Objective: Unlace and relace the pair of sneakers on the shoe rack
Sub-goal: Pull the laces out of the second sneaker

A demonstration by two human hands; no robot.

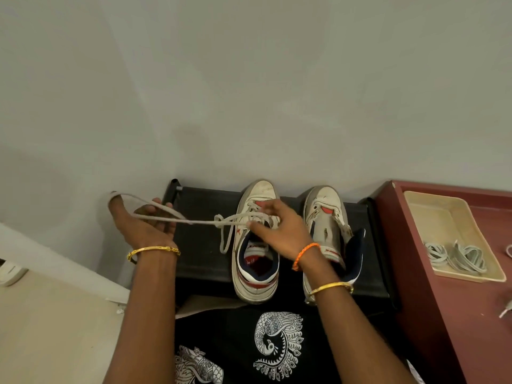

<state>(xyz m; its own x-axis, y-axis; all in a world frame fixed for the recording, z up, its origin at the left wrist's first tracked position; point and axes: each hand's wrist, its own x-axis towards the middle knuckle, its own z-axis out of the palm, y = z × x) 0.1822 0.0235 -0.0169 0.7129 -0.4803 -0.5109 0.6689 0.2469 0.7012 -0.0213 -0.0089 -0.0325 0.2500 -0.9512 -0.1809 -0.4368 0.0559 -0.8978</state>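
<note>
Gripping one lace (177,217), both hands (left (144,220), right (279,225)) pull it above the left sneaker (256,284).

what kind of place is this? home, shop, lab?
Most likely a home, perhaps an entryway corner. A low black shoe rack stands against a plain wall with a worn pair of sneakers on it, and a maroon cabinet beside it holds a tray of spare laces.

Two white sneakers on black shoe rack (199,245) against wall; left sneaker (256,245) laced, right sneaker (328,225) without lace, tongue pulled open; left hand (146,225) has lace (177,217) looped round its fingers, pulled taut out left; right hand (279,228) pinches lace over left sneaker; beige tray (432,217) of loose laces on maroon cabinet (443,314) at right.
</note>
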